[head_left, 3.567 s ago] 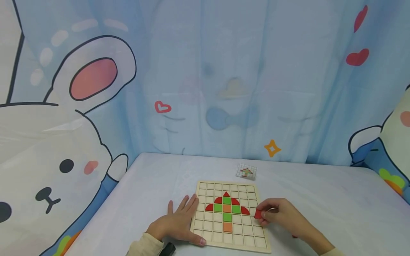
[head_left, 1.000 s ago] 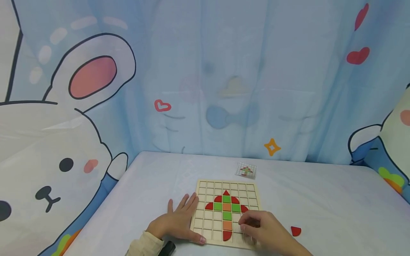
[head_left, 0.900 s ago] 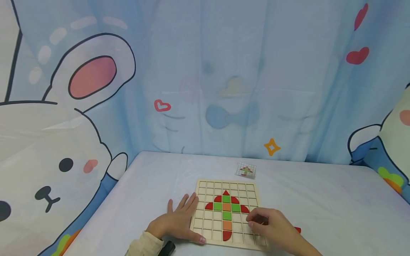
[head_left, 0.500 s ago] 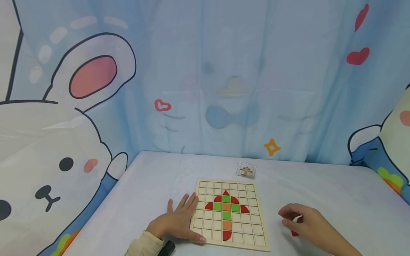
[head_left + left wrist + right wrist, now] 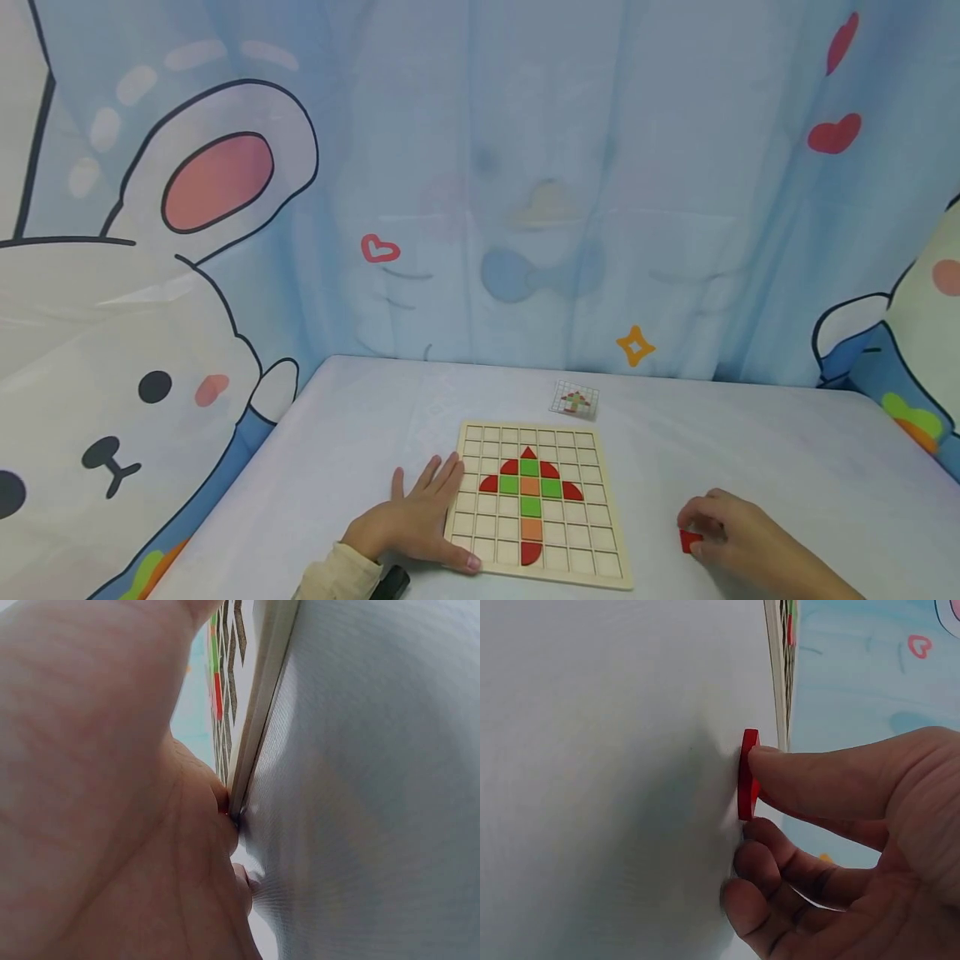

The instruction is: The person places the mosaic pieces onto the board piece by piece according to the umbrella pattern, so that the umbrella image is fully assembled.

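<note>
A wooden grid board [image 5: 577, 542] lies on the table, bearing green and orange square tiles, a red triangle tile [image 5: 528, 453] at the top, and several red quarter-round tiles. One red quarter-round tile [image 5: 531, 552] sits below the lower orange square. My left hand [image 5: 412, 523] rests with spread fingers against the board's left edge; its palm [image 5: 112, 825] fills much of the left wrist view. Right of the board, my right hand [image 5: 738, 533] pinches another red quarter-round tile [image 5: 688, 541] at the tabletop. In the right wrist view the thumb presses on this red tile [image 5: 748, 776].
Behind the board lies a small pattern card [image 5: 575, 400] with a printed arrow-like figure. A blue cartoon curtain [image 5: 555, 167] hangs at the table's back edge. A black object [image 5: 392, 583] is at the left wrist. White cloth covers the table [image 5: 750, 433].
A red quarter-round tile carried by my right hand has come to lie in the board's lower column. That hand has moved right, off the board, onto another red tile. My left hand stays put.
</note>
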`<state>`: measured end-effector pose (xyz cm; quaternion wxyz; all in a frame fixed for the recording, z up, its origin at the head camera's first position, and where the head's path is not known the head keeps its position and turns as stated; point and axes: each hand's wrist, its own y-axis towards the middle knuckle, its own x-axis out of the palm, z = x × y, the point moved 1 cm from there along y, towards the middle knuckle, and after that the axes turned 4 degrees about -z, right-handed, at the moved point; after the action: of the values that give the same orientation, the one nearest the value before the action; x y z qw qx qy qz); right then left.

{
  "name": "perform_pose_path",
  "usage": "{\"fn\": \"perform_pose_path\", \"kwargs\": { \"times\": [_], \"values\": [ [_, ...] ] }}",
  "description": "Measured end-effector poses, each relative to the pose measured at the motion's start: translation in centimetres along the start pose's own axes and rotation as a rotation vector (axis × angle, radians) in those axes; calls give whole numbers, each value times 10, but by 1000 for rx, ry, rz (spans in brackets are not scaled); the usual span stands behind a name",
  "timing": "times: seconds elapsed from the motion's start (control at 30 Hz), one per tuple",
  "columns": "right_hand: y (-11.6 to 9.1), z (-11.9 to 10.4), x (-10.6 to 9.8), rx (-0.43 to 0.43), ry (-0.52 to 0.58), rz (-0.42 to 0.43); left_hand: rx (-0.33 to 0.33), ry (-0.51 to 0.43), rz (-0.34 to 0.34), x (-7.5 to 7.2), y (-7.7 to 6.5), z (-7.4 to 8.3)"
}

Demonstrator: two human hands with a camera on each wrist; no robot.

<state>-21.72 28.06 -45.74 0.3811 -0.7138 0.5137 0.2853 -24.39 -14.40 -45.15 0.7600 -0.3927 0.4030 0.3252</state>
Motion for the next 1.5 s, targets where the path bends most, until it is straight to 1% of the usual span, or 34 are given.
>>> {"fn": "perform_pose_path", "kwargs": {
  "times": [0.1,0.2,0.37,0.5,0.57,0.63,0.67,0.73,0.8,0.93,1.0,1.07,1.23,1.37,1.5],
  "values": [
    [1,1,2,-39,9,-7,2,0,0,0,0,0],
    [1,-1,4,-44,31,-20,2,1,0,0,0,0],
    [0,-6,9,-6,52,-27,2,4,3,0,0,0],
    [0,-9,8,-15,44,-28,4,1,4,1,1,-1],
    [1,-10,7,-41,36,-40,5,0,4,1,1,-1],
    [1,-11,4,-97,34,-45,7,-5,1,2,1,-2],
    [1,-13,2,-115,33,-40,8,-8,-1,2,1,-2],
    [1,-15,-1,-189,22,-22,15,-10,-8,2,2,-3],
    [2,-20,-3,-227,22,6,21,-16,-12,3,3,-4],
    [5,-34,-4,-224,86,32,36,-18,-10,4,5,-7],
    [6,-42,-2,-210,138,34,40,-27,-9,5,6,-9],
    [8,-50,0,-221,192,30,44,-34,-4,6,6,-10],
    [10,-69,7,-296,293,25,43,-45,1,7,9,-12],
    [14,-86,14,-320,336,43,41,-44,-4,9,13,-15],
    [19,-100,22,-356,386,40,54,-30,0,11,16,-19]
  ]
}}
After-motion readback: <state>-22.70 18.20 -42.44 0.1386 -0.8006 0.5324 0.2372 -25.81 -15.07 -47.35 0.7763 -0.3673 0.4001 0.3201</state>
